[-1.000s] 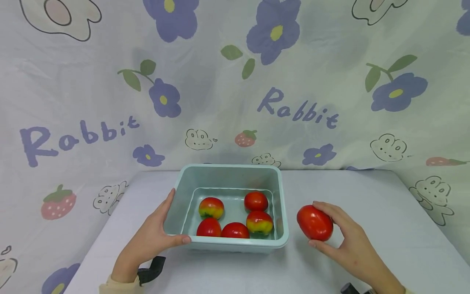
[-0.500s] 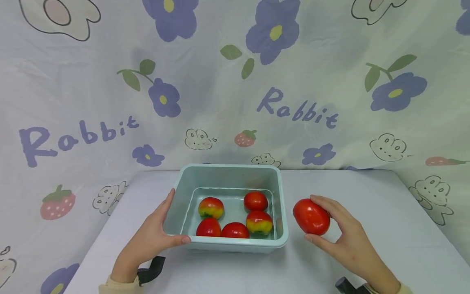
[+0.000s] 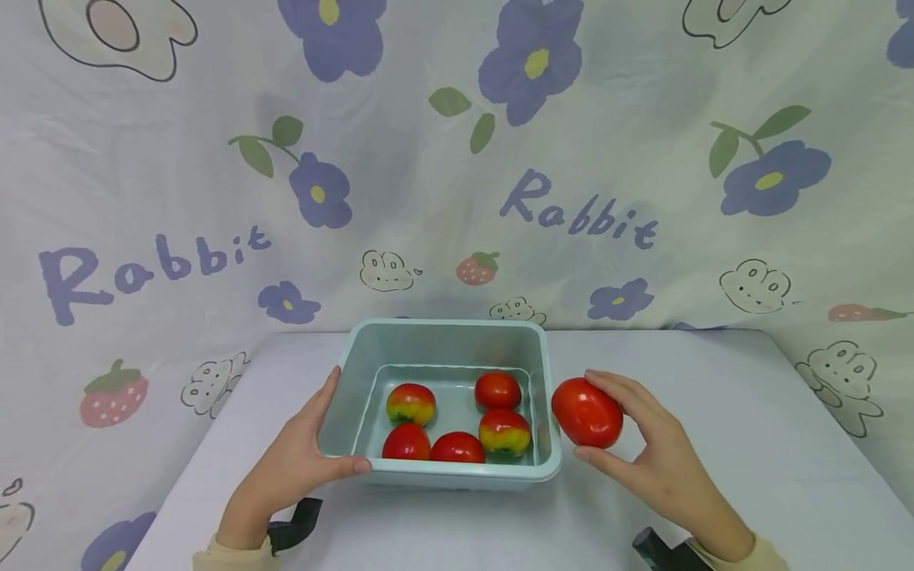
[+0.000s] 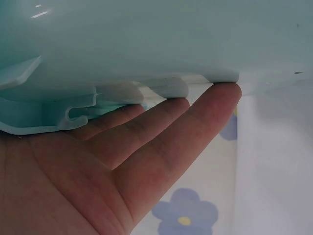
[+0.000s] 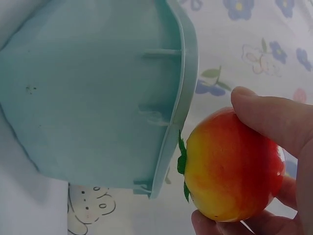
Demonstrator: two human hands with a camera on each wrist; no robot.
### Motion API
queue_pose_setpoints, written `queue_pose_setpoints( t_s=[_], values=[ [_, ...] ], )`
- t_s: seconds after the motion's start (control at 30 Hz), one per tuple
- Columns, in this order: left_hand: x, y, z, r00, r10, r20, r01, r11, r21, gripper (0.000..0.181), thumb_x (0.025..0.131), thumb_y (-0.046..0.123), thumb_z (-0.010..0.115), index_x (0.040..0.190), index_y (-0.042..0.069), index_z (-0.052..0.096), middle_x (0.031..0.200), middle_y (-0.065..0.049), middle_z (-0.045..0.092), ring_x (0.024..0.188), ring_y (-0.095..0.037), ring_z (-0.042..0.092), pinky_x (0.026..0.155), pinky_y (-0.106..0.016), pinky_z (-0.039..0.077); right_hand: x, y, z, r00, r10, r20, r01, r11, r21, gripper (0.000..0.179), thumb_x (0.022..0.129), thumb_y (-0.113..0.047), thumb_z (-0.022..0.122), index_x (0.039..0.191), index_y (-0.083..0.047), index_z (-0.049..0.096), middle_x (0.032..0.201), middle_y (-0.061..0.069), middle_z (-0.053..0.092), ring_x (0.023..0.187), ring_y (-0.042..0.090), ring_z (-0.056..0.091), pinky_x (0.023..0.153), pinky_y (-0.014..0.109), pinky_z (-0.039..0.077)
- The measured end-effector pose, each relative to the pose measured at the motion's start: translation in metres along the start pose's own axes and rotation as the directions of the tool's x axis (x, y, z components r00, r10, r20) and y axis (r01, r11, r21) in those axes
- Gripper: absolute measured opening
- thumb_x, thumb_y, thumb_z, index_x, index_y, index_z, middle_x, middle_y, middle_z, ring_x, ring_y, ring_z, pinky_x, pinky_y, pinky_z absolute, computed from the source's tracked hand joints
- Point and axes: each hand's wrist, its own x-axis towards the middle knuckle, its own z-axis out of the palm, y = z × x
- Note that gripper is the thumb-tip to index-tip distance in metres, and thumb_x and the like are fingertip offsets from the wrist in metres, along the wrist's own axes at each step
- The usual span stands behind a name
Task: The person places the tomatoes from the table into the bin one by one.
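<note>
A pale blue-green plastic bin (image 3: pixel 464 472) stands on the white table. Its left front corner is steadied by my left hand (image 3: pixel 291 464), whose thumb lies along the front rim. In the left wrist view the straight fingers (image 4: pixel 168 142) touch the bin's side wall. My right hand (image 3: pixel 657 464) pinches a shiny toy tomato (image 3: pixel 587 412) between thumb and fingers, just beside the bin's right rim. Seen from the right wrist, the tomato (image 5: pixel 232 166) has a yellow patch and a green leafy calyx that faces the bin.
Several similar red fruits lie inside the bin, among them a red one (image 3: pixel 497 391) near the right wall and a red-yellow one (image 3: pixel 410 403) on the left. A white cloth backdrop (image 3: pixel 428 174) with flowers and rabbits hangs behind the table (image 3: pixel 685 381).
My right hand has carried the tomato left and slightly up, closer to the bin's right rim. The left hand, the bin and the fruits inside have stayed put.
</note>
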Motion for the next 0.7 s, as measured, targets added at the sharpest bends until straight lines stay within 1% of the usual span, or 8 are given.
queue_pose_setpoints(
  t_s=[0.07, 0.17, 0.27, 0.53, 0.6, 0.7],
  values=[
    [0.000, 0.000, 0.000, 1.000, -0.004, 0.000, 0.004, 1.000, 0.003, 0.116, 0.066, 0.040, 0.081, 0.150, 0.023, 0.003, 0.153, -0.008, 0.017, 0.132, -0.034, 0.027, 0.094, -0.061, 0.034, 0.002, -0.002, 0.002, 1.000, -0.011, -0.008, 0.011, 1.000, 0.014, 0.079, 0.066, -0.030, 0.084, 0.135, -0.032, 0.045, 0.133, -0.009, 0.046, 0.116, 0.012, 0.047, 0.079, 0.031, 0.052],
    [0.000, 0.001, 0.000, 1.000, -0.012, 0.002, 0.012, 1.000, 0.002, 0.115, 0.066, 0.040, 0.080, 0.150, 0.024, 0.004, 0.153, -0.008, 0.018, 0.131, -0.034, 0.029, 0.092, -0.061, 0.036, 0.005, -0.005, 0.005, 0.999, -0.040, -0.019, 0.040, 0.999, 0.024, 0.077, 0.067, -0.029, 0.083, 0.134, -0.030, 0.046, 0.133, -0.008, 0.046, 0.117, 0.013, 0.047, 0.079, 0.035, 0.053],
    [0.001, 0.001, 0.001, 1.000, -0.016, 0.004, 0.016, 1.000, 0.000, 0.114, 0.067, 0.040, 0.080, 0.150, 0.024, 0.004, 0.153, -0.009, 0.018, 0.129, -0.034, 0.031, 0.090, -0.060, 0.039, 0.008, -0.008, 0.007, 0.998, -0.062, -0.018, 0.063, 0.997, 0.034, 0.077, 0.068, -0.030, 0.082, 0.135, -0.030, 0.045, 0.134, -0.007, 0.045, 0.117, 0.012, 0.047, 0.081, 0.034, 0.052],
    [0.001, 0.002, 0.001, 1.000, -0.016, -0.002, 0.016, 1.000, -0.001, 0.115, 0.066, 0.042, 0.080, 0.150, 0.024, 0.004, 0.153, -0.009, 0.018, 0.127, -0.034, 0.033, 0.089, -0.059, 0.041, 0.015, -0.014, 0.013, 0.998, -0.057, 0.005, 0.056, 0.995, 0.080, 0.078, 0.068, -0.027, 0.083, 0.136, -0.031, 0.043, 0.134, -0.008, 0.045, 0.118, 0.011, 0.046, 0.082, 0.027, 0.050],
    [0.001, 0.002, 0.001, 1.000, -0.017, -0.002, 0.017, 1.000, -0.004, 0.115, 0.066, 0.041, 0.080, 0.150, 0.024, 0.004, 0.152, -0.009, 0.018, 0.127, -0.034, 0.033, 0.088, -0.059, 0.041, 0.017, -0.016, 0.016, 0.998, -0.064, 0.009, 0.063, 0.994, 0.093, 0.078, 0.069, -0.028, 0.082, 0.136, -0.030, 0.044, 0.134, -0.009, 0.044, 0.118, 0.010, 0.045, 0.083, 0.027, 0.049],
    [0.001, 0.001, 0.001, 1.000, -0.017, -0.001, 0.017, 1.000, -0.004, 0.114, 0.066, 0.041, 0.080, 0.150, 0.024, 0.004, 0.152, -0.009, 0.018, 0.127, -0.034, 0.033, 0.089, -0.059, 0.041, 0.020, -0.019, 0.020, 0.996, -0.089, 0.009, 0.088, 0.990, 0.112, 0.076, 0.070, -0.029, 0.081, 0.136, -0.027, 0.044, 0.135, -0.007, 0.044, 0.118, 0.011, 0.046, 0.083, 0.030, 0.050]
  ],
)
